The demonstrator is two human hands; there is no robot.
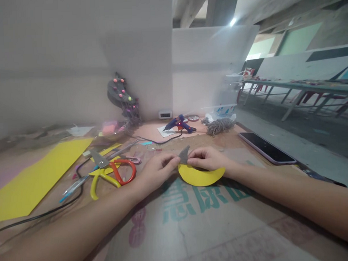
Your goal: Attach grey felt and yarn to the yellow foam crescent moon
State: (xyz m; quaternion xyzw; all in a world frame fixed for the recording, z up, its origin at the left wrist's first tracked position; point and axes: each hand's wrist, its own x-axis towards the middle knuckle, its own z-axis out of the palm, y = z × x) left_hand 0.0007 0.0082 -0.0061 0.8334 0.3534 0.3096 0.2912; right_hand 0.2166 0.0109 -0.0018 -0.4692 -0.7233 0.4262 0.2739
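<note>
A yellow paper crescent [203, 177] is held just above the cardboard, its curve facing down toward me. Its left end is covered with grey yarn [184, 154], which forms a pointed tip standing upward. My left hand [161, 167] pinches the left edge of the grey-covered end between thumb and fingers. From the other side, my right hand [206, 158] is closed with its fingertips at the grey part. The right end of the crescent lies bare in front of my right wrist. Whatever sits between the fingertips is too small to make out.
Red-handled scissors [125, 171] and a yellow-handled pair [104, 179] lie left, near a yellow sheet [40, 175]. Behind are a blue glue gun [179, 123] with its cord, a grey yarn bundle [220, 125] and a decorated grey crescent [120, 92]. A phone [265, 147] lies right.
</note>
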